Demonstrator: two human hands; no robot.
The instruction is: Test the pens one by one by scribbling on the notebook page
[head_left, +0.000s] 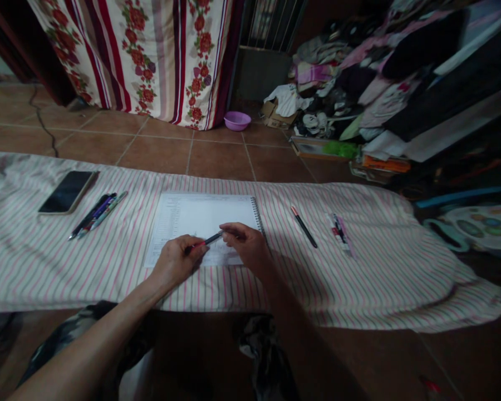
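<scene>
A dark pen with a red part [212,239] is held between both hands, above a spiral notebook [217,207] that lies open on the striped cloth. My left hand [177,257] is closed around the pen's red end. At the other end, the fingertips of my right hand [247,243] pinch the tip. Faint printing or writing shows along the page's left side; the hands cover its lower part. To the right of the notebook lies a black pen with an orange end [304,226]. Beyond it is a small pink and white packet-like item [341,234], too blurred to name.
On the left of the striped cloth [379,267] lie a phone [67,192] and several pens [97,214]. Beyond are a floral curtain [158,61], a purple basin [237,120] and a cardboard box [278,116] beside piled clothes [384,83]. A cable [44,125] runs over the tiled floor.
</scene>
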